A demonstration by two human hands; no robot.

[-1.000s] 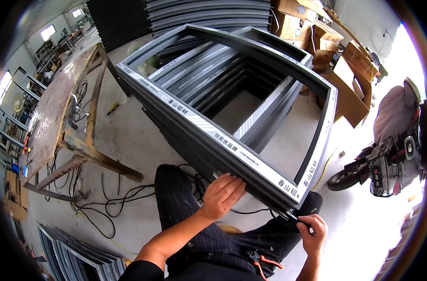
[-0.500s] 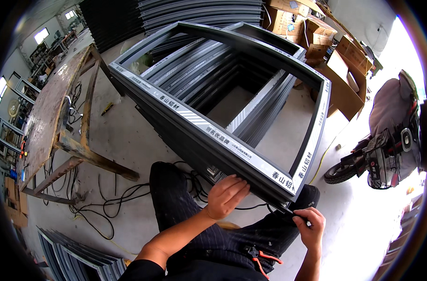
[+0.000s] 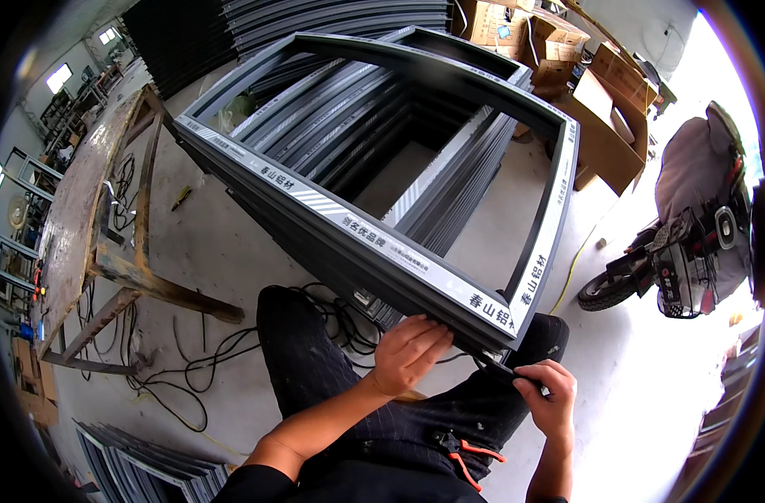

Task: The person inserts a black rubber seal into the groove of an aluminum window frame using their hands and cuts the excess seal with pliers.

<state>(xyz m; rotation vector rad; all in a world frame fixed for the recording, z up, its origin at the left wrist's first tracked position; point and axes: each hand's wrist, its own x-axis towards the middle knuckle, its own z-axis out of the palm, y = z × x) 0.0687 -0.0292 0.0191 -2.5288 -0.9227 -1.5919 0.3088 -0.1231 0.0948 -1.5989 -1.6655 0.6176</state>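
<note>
A dark grey metal window frame (image 3: 374,238), with pale printed film along its faces, lies on top of a stack of similar frames in front of me. My left hand (image 3: 409,355) grips the near side of this frame, its fingers pressed together against the edge; the fingertips are partly hidden. Just beyond the frame's near right corner, my right hand (image 3: 549,391) is closed, pinching the end of a thin black strip (image 3: 502,370) between thumb and fingers. The strip runs toward the underside of that corner, where its other end is hidden.
Red-handled pliers (image 3: 461,459) rest at my lap. A worn workbench (image 3: 85,201) stands left, with black cables (image 3: 200,370) on the floor beside it. More frames (image 3: 139,469) lean at lower left. Cardboard boxes (image 3: 605,126) and a parked scooter (image 3: 693,226) are to the right.
My right hand has shifted slightly left and up, and more of the black strip shows between it and the corner. My left hand keeps its place on the frame. The whole view has shifted slightly.
</note>
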